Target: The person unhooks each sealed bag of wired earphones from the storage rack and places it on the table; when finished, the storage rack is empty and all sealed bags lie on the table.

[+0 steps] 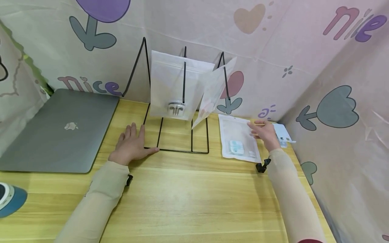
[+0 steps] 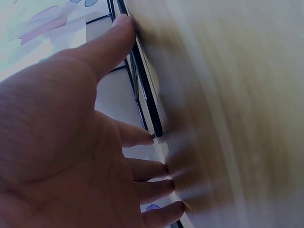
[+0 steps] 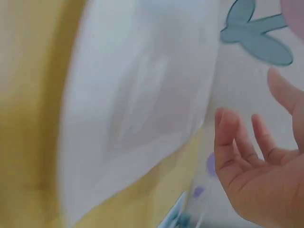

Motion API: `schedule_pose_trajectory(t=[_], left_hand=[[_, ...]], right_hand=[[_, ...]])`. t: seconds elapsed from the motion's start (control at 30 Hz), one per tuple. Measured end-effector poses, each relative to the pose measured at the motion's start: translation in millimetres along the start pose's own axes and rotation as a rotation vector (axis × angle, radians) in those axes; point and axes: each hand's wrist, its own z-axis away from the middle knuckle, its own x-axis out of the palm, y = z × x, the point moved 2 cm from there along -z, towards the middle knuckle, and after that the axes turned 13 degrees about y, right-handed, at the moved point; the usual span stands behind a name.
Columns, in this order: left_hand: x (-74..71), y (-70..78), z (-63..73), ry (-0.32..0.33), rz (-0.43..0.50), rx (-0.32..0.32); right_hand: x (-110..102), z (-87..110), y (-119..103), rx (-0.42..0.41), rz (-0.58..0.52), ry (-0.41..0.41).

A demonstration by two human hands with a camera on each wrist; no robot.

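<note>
A black wire rack [image 1: 182, 151] stands on the wooden table. Against its uprights lean a white zip bag [image 1: 168, 81] with boxed earphones [image 1: 176, 108] and a second, tilted zip bag [image 1: 212, 86]. My left hand [image 1: 129, 146] rests at the rack's front left corner, fingers spread and straight, thumb touching the front wire. Another zip bag [image 1: 235, 130] lies flat on the right, holding a small pale blue and white square item [image 1: 236, 147]. Over that bag's right edge is my right hand [image 1: 265, 133]; the right wrist view shows its fingers loosely bent, with nothing between them.
A closed grey laptop [image 1: 60, 135] lies on the left. Below it a blue round object [image 1: 15, 202] shows at the frame edge. Beyond my right hand are pale blue and white pieces [image 1: 282, 131]. Patterned cloth [image 1: 194, 20] hangs behind and at both sides.
</note>
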Motion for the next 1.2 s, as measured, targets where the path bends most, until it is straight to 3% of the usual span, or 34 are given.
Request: schedule_pose_trajectory(t=[0.23,0.57,0.7,0.9,1.2], left_hand=[[0.4,1.0,-1.2,-0.008,-0.001,-0.003],[0.3,0.5,-1.1,-0.011,0.001,-0.007],[0.7,1.4,-1.4,-0.016,0.006,-0.012],[1.7,1.1,-1.5,-0.016,0.008,-0.013],[2.7,-0.6,-1.6,-0.009,0.014,-0.012]], right_hand=[[20.9,1.2,-31.3,-0.032,-0.021,-0.091],[53.4,17.3,-74.7,-0.2,-0.111,-0.34],[61.3,23.6,-88.4,-0.258,-0.139,-0.372],[69.7,23.5,-101.7,-0.26,-0.154,-0.392],[83.8,16.4,-108.8,-0.288,-0.268,-0.452]])
